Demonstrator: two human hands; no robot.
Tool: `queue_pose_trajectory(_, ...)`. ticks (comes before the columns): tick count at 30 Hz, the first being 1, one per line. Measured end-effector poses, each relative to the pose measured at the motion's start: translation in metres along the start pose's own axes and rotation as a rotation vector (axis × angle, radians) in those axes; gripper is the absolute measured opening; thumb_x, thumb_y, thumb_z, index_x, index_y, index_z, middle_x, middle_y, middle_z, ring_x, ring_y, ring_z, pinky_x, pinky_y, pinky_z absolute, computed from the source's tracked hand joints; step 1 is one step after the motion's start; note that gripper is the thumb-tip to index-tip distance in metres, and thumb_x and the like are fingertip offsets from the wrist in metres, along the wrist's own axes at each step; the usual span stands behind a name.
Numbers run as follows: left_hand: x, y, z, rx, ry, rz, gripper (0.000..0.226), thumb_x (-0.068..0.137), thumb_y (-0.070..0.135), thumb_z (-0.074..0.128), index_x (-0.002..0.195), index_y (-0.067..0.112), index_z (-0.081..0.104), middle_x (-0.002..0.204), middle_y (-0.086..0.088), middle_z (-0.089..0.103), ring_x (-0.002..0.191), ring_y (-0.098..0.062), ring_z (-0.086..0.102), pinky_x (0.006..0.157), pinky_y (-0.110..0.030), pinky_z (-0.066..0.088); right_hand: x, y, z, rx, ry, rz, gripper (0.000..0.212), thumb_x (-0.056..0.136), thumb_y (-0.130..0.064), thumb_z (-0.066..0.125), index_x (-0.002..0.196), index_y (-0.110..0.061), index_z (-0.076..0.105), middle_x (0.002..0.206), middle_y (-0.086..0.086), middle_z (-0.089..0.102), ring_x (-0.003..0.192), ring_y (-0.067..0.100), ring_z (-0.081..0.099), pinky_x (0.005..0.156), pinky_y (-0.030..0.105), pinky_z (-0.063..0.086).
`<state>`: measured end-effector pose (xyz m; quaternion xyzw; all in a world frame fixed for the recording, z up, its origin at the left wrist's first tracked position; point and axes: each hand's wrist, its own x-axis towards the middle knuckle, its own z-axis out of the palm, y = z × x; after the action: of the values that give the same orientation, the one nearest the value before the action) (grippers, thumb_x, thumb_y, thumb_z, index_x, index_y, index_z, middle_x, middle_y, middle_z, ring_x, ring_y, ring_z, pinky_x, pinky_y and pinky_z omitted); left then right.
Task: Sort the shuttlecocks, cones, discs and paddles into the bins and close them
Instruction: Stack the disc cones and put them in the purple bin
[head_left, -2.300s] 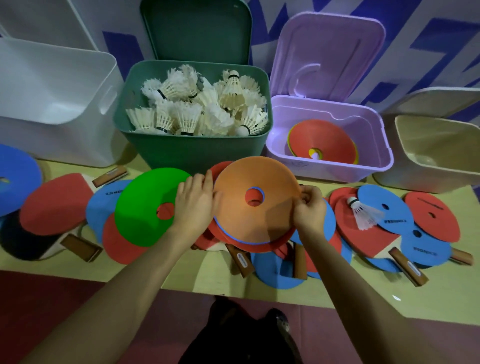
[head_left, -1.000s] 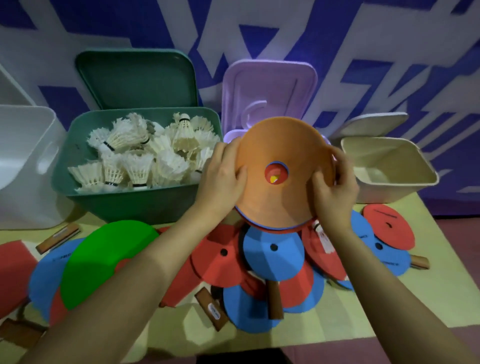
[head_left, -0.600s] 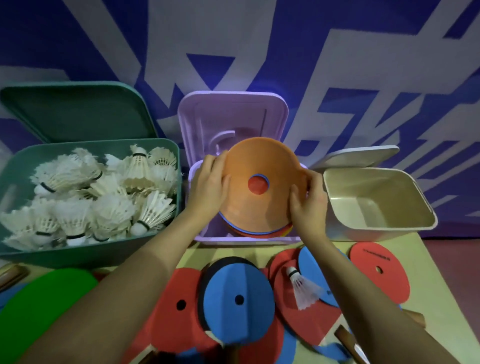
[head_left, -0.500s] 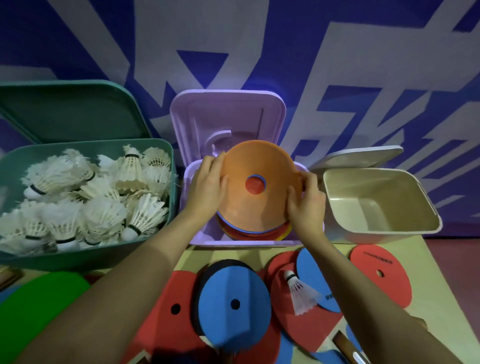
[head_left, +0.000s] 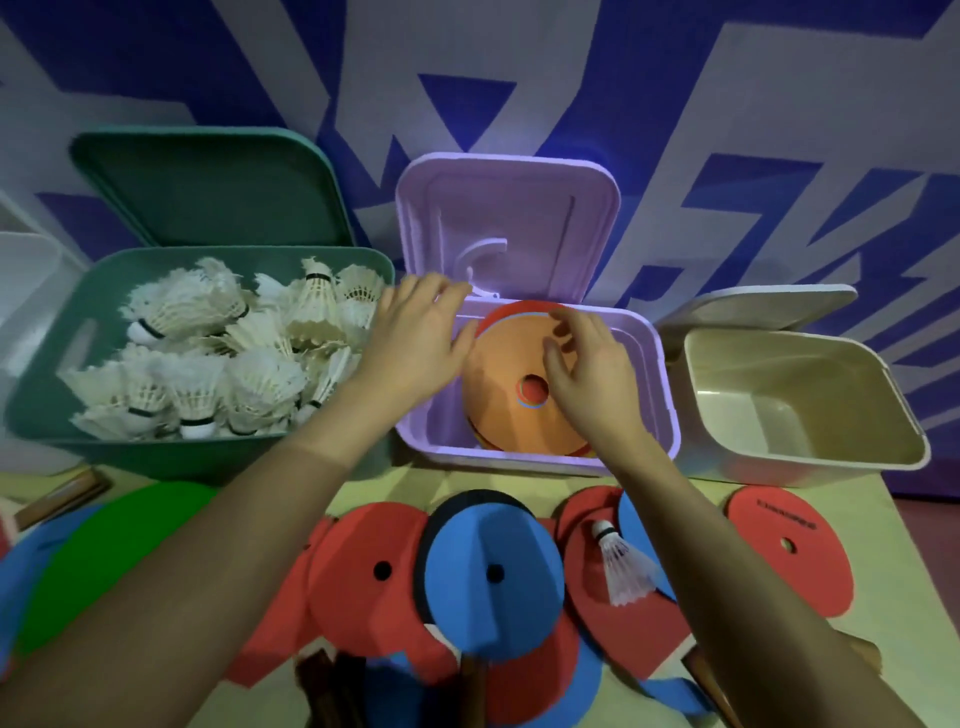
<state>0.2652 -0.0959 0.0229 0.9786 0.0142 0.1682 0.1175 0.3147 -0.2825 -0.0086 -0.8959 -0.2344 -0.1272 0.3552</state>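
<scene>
Cones (head_left: 524, 395): orange stack seated in lilac bin (head_left: 655, 364). My left hand (head_left: 415, 343) and right hand (head_left: 589, 369) hover spread, grip holding nothing; I'd check it lies flat.

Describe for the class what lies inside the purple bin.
Inside the purple bin sits an orange cone on top of a stack; red, blue and yellow edges peek out beneath. How many lie under it cannot be counted, since the orange one covers them.
</scene>
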Motion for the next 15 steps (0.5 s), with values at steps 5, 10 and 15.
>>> queue_pose_trajectory(5, -0.042, -0.032, -0.049, 0.034, 0.073, 0.007, 0.048, 0.083, 0.038, 0.036, 0.109, 0.008, 0.062, 0.105, -0.014, 0.061, 0.099, -0.034, 0.055, 0.083, -0.040, 0.032, -0.011, -0.064, 0.007, -0.072, 0.040, -0.181, 0.030, 0.083, -0.017, 0.052, 0.111, -0.010, 0.062, 0.093, 0.007, 0.068, 0.080, 0.029, 0.061, 0.069, 0.038, 0.047)
queue_pose_trajectory(10, -0.102, -0.090, -0.092, 0.057, 0.129, 0.047, 0.044, 0.083, 0.035, 0.039, 0.107, 0.008, 0.063, 0.100, -0.012, 0.062, 0.093, -0.033, 0.057, 0.080, -0.036, 0.027, -0.039, -0.137, 0.033, -0.067, 0.059, -0.263, 0.034, 0.085, -0.027, 0.042, 0.100, -0.006, 0.065, 0.086, 0.010, 0.067, 0.075, 0.034, 0.062, 0.063, 0.041, 0.050)
queue_pose_trajectory(15, -0.164, -0.159, -0.123, 0.038, 0.090, 0.067, 0.041, 0.085, 0.035, 0.038, 0.105, 0.009, 0.064, 0.099, -0.010, 0.061, 0.094, -0.031, 0.055, 0.081, -0.035, 0.027, -0.078, -0.204, 0.088, -0.076, 0.018, -0.241, 0.032, 0.086, -0.027, 0.043, 0.102, -0.008, 0.063, 0.085, 0.010, 0.065, 0.077, 0.034, 0.062, 0.066, 0.045, 0.050)
